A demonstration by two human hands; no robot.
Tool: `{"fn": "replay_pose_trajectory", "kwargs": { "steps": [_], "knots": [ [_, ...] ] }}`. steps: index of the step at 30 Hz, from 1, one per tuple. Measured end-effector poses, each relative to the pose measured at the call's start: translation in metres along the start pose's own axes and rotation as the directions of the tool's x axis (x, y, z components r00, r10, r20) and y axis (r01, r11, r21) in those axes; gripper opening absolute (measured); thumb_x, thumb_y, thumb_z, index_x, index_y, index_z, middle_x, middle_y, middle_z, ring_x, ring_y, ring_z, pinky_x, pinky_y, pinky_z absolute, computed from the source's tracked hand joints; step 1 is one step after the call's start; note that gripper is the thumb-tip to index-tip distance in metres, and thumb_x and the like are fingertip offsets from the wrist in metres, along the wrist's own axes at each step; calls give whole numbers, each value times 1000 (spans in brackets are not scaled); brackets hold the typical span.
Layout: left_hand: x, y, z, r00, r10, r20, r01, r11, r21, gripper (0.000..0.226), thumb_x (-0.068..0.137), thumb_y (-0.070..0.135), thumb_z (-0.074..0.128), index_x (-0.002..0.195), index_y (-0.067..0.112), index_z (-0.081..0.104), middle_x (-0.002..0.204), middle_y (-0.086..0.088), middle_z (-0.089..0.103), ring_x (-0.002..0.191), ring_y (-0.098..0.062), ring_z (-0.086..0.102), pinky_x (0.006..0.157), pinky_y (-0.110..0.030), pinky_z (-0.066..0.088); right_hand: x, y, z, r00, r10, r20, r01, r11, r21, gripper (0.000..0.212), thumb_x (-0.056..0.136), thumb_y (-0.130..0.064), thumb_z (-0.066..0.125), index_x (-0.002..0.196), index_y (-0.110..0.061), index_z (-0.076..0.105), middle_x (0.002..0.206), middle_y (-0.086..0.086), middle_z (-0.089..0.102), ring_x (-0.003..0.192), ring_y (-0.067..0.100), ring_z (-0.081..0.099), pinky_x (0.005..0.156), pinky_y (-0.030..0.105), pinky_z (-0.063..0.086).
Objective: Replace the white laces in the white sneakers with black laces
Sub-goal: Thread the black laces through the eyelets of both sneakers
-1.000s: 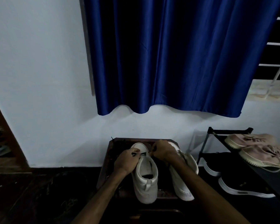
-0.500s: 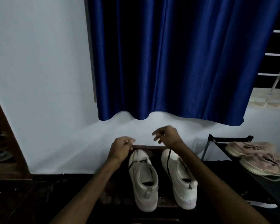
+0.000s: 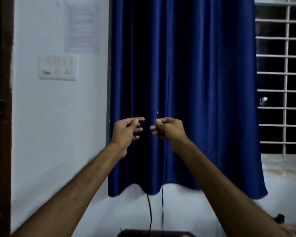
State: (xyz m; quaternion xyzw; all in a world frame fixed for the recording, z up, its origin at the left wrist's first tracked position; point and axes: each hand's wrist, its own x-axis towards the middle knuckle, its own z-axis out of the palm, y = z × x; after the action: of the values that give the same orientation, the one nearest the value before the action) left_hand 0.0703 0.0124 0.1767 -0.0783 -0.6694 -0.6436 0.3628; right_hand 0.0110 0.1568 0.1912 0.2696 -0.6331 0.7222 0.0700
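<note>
- Black lace [image 3: 149, 212] runs as two strands from the hands down to the bottom of the view, where both drop out of sight at the far edge of a dark stand [image 3: 154, 234].
- Its two ends are held up at about the same height and near each other, probably to compare the two halves and even them out before the crossings begin.
- Both strands hang nearly straight, so the lace looks lightly taut, which suggests its middle is already anchored low down, likely through a shoe's bottom eyelets.
- No white sneakers are in view, so that anchoring is a guess.
- On the left hand [image 3: 126, 132], thumb and forefinger pinch one end, whose short dark tip points toward the other hand. The remaining fingers are curled loosely beneath.
- On the right hand [image 3: 167, 130], the fingertips are bunched around the other end, pinching it. A thin tip stands upright just above the knuckles.
- Both forearms reach forward and upward from the lower corners, wrists roughly level and backs of the hands toward the camera.
- Behind the hands hangs a blue curtain [image 3: 186, 74], with a white wall [image 3: 58, 134] to its left and a window grille [image 3: 280, 65] to its right.
</note>
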Motion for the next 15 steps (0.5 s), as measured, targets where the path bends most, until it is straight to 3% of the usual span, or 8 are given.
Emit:
{"fn": "replay_pose_trajectory", "kwargs": {
  "steps": [4, 9, 13, 15],
  "knots": [
    [7, 27, 9, 998, 52, -26, -53, 998, -38, 18, 97, 14, 56, 92, 20, 71, 93, -5, 69, 89, -19, 70, 73, -36, 56, 2, -26, 7, 999, -49, 19, 48, 999, 19, 13, 96, -16, 60, 96, -6, 68, 83, 8, 75, 68, 14, 67, 67, 30, 56],
    [10, 40, 17, 999, 52, -12, -53, 991, -122, 21, 98, 5, 52, 110, 8, 69, 94, -6, 68, 87, -19, 68, 76, -39, 60, 0, -33, 10, 997, -70, -23, 72, 995, 63, 10, 94, -10, 62, 95, -6, 70, 79, 6, 74, 68, 13, 66, 67, 30, 57],
    [7, 40, 23, 998, 52, 23, -50, 997, -64, 11, 95, 10, 60, 97, 7, 70, 94, -11, 72, 86, -22, 72, 69, -40, 61, 0, -35, 8, 995, -80, -52, 84, 993, 81, 10, 92, -13, 65, 95, -6, 72, 83, 8, 75, 72, 16, 70, 72, 36, 59],
    [7, 37, 25, 998, 59, -3, -59, 998, -21, 11, 94, 13, 62, 96, 7, 71, 95, -10, 72, 85, -22, 72, 67, -39, 61, 0, -36, 7, 994, -83, -66, 88, 993, 81, 9, 91, -15, 66, 93, -9, 73, 87, 5, 75, 75, 13, 69, 67, 32, 59]
  ]
}}
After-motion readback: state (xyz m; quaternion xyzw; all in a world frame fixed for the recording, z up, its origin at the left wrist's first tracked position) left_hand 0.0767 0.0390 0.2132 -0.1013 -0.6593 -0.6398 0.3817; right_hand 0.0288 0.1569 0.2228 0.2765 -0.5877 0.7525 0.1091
